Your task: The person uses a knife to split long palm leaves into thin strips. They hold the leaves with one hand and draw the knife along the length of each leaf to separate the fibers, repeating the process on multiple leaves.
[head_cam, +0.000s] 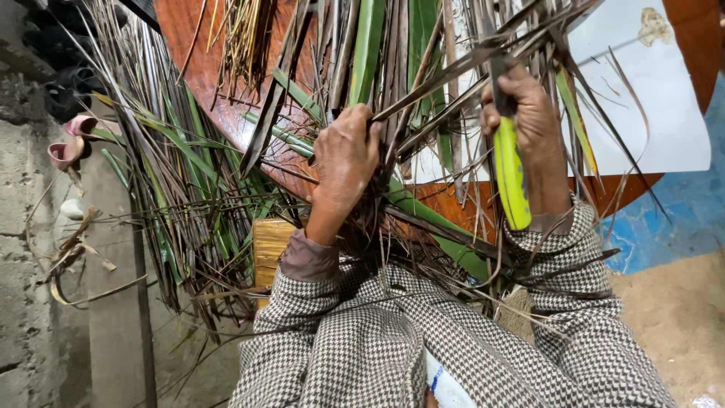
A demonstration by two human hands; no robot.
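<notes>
We see a tangle of long palm leaf strips (423, 98), some fresh green and flat, most dried to brown and grey and split into thin ribs, fanned across the rounded reddish-brown wooden bench (204, 68) and spilling over its near edge. One dark, dry strip (445, 75) runs slantwise between the two hands, pinched by the left hand (346, 159) at its lower end and rising towards the right. A knife with a yellow-green handle (511, 177) stands nearly upright in the closed right hand (529, 113), handle pointing down along the wrist, its blade hidden among the strips above the fist.
</notes>
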